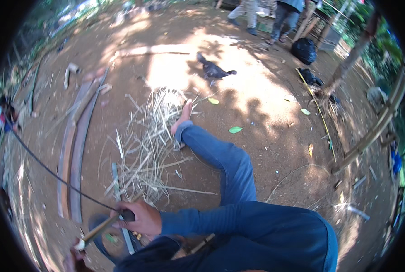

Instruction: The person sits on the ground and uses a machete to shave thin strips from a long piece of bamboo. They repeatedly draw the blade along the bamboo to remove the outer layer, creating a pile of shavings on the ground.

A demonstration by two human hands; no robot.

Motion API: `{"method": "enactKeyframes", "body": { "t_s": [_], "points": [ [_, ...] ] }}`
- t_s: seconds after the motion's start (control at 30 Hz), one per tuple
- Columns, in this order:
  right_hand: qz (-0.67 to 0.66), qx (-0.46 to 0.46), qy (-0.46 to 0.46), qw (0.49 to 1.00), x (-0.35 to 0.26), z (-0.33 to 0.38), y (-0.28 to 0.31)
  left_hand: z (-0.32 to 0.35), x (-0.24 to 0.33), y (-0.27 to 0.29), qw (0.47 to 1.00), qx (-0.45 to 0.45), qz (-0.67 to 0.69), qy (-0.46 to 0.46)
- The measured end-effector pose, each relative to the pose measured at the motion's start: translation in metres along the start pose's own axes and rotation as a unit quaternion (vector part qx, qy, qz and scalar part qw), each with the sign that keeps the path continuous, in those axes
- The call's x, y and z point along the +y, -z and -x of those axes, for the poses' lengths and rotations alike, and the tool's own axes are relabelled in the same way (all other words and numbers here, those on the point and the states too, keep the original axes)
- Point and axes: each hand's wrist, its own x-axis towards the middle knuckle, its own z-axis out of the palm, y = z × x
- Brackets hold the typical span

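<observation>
Right hand (139,218) fingers clenched on thin dark strip (53,172); left hand (75,260) mostly hidden, grip unclear.

We see a long, thin dark bamboo strip (53,172) running out from the grip of the right hand (141,218), up and away to the left in a gentle curve over the bare earth, its far end lost near the left rim of the view. Just below that grip lies a knife with a pale wooden handle (98,230), pointing down-left from the closed fingers toward the left hand (75,258), which is only partly in view at the lower edge and seems to touch the handle's light-coloured end. We cannot make out the blade where the strip meets the fingers
</observation>
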Motion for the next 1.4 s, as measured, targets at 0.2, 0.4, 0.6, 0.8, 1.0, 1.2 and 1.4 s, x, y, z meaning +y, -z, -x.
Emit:
{"method": "enactKeyframes", "body": {
  "t_s": [0.2, 0.4, 0.6, 0.8, 1.0, 1.2, 1.4],
  "points": [
    [0.018, -0.057, -0.058, 0.997, -0.001, 0.005, -0.003, 0.003, -0.008, -0.057, 0.990, 0.126, -0.057, -0.008],
    [0.048, -0.093, -0.054, 0.993, 0.000, 0.027, -0.015, 0.029, -0.023, -0.019, 0.987, 0.149, 0.046, -0.030],
    [0.117, -0.076, -0.070, 0.988, 0.073, 0.077, 0.012, 0.039, -0.039, -0.024, 0.970, 0.185, 0.158, -0.010],
    [0.163, -0.106, -0.097, 0.976, 0.084, 0.073, 0.016, 0.043, -0.040, -0.028, 0.971, 0.191, 0.142, -0.033],
    [0.216, -0.124, -0.186, 0.950, 0.114, 0.070, 0.030, 0.042, -0.046, -0.025, 0.963, 0.216, 0.160, -0.030],
    [0.212, -0.148, -0.169, 0.951, 0.118, 0.071, 0.028, 0.045, -0.049, -0.019, 0.955, 0.251, 0.158, -0.003],
    [0.263, -0.170, -0.215, 0.925, 0.130, 0.068, 0.039, 0.045, -0.051, -0.019, 0.958, 0.248, 0.141, -0.006]
  ]
}}
